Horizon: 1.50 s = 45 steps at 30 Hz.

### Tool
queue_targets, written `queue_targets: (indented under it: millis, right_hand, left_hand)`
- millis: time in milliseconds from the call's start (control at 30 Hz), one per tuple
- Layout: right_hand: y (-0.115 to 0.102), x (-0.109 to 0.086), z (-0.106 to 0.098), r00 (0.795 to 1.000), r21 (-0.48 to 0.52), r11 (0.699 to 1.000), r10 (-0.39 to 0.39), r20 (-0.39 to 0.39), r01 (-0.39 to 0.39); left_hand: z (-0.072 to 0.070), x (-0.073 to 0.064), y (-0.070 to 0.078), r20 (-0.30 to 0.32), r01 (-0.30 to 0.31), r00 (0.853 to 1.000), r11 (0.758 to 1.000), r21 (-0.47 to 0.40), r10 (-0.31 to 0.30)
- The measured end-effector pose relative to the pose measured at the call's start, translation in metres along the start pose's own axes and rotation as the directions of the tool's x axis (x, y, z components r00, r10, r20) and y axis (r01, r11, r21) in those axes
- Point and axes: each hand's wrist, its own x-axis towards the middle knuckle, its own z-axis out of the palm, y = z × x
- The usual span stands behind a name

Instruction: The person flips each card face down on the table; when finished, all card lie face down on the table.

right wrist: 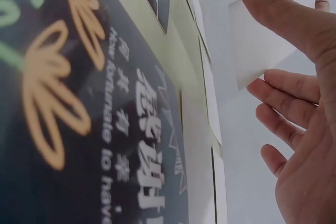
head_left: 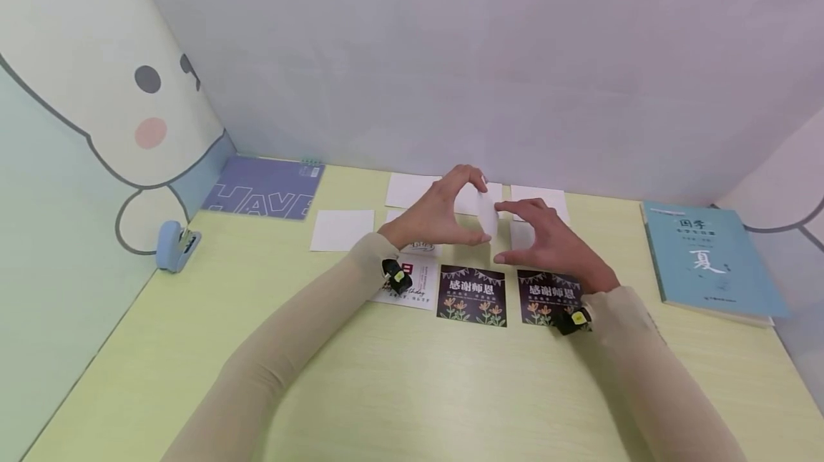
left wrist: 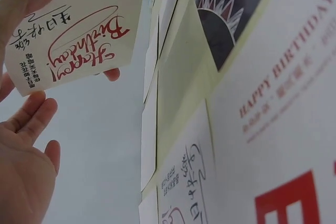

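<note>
Above pale-yellow table [head_left: 386, 390]: white rectangular paper card [head_left: 488, 219]
Left hand [head_left: 440, 215]: pinches card
Right hand [head_left: 547, 240]: half-spread, fingertip touching card

Tabletop [head_left: 399, 390] in front of me: pale yellow-green, faint streaks, soft sheen nr me. Back wall [head_left: 450, 54] straight ahead: greyish-lilac, plain, few slight creases, meets far edge of tabletop. L wall [head_left: 51, 197] beside me: pale mint & white, lg dk-outlined cartoon face [head_left: 77, 33] w/ grey oval eye [head_left: 147, 79], pink cheek [head_left: 151, 133]. R wall [head_left: 785, 183]: white & pale blue-grey, curved dk lines too. Light soft, fairly even.
</note>
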Motion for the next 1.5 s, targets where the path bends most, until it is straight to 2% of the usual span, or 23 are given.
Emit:
queue_targets:
  millis: [200, 333, 400, 533, 633, 733, 833, 933, 1067, 1233, 1500]
  right_hand:
    - [0.000, 0.004, 0.002, 0.999, -0.048, 0.998, -0.036, -0.024, 0.035]
    - [0.001, 0.005, 0.000, 0.999, -0.084, 0.996, -0.042, -0.002, 0.042]
    - [0.001, 0.005, 0.000, 0.999, -0.109, 0.993, -0.039, 0.023, 0.041]
    - [0.003, 0.005, 0.002, 0.997, -0.167, 0.985, -0.024, 0.076, 0.036]
    - [0.003, 0.005, 0.003, 0.994, -0.187, 0.982, 0.011, 0.108, 0.009]
    - [0.002, 0.005, 0.005, 0.991, -0.197, 0.980, 0.039, 0.130, -0.012]
    - [0.002, 0.006, 0.006, 0.989, -0.209, 0.978, 0.045, 0.138, -0.015]
    - [0.002, 0.006, 0.006, 0.987, -0.217, 0.976, 0.050, 0.150, -0.016]
    - [0.000, 0.005, 0.007, 0.986, -0.219, 0.975, 0.053, 0.156, -0.018]
    - [-0.001, 0.009, 0.010, 0.991, -0.200, 0.980, 0.032, 0.129, -0.006]
    - [-0.011, 0.020, 0.021, 0.998, -0.123, 0.992, -0.019, 0.056, 0.026]
  left_hand:
    - [-0.002, -0.002, 0.001, 0.011, 0.039, 0.999, 0.998, 0.042, -0.040]
    - [-0.004, -0.004, 0.001, 0.068, 0.087, 0.993, 0.983, 0.163, -0.099]
    - [-0.004, -0.005, 0.000, 0.105, 0.107, 0.985, 0.961, 0.254, -0.137]
    - [-0.004, -0.007, -0.001, 0.173, 0.112, 0.963, 0.893, 0.437, -0.206]
    - [-0.004, -0.009, -0.003, 0.212, 0.124, 0.940, 0.849, 0.513, -0.265]
    - [-0.004, -0.010, -0.005, 0.233, 0.150, 0.919, 0.828, 0.540, -0.319]
    - [-0.005, -0.011, -0.007, 0.246, 0.167, 0.906, 0.823, 0.542, -0.345]
    - [-0.005, -0.012, -0.007, 0.260, 0.163, 0.902, 0.830, 0.534, -0.344]
    - [-0.009, -0.016, -0.009, 0.264, 0.145, 0.909, 0.839, 0.525, -0.322]
    - [-0.019, -0.026, -0.013, 0.232, 0.143, 0.922, 0.828, 0.542, -0.311]
    - [-0.042, -0.048, -0.018, 0.194, 0.182, 0.924, 0.828, 0.530, -0.328]
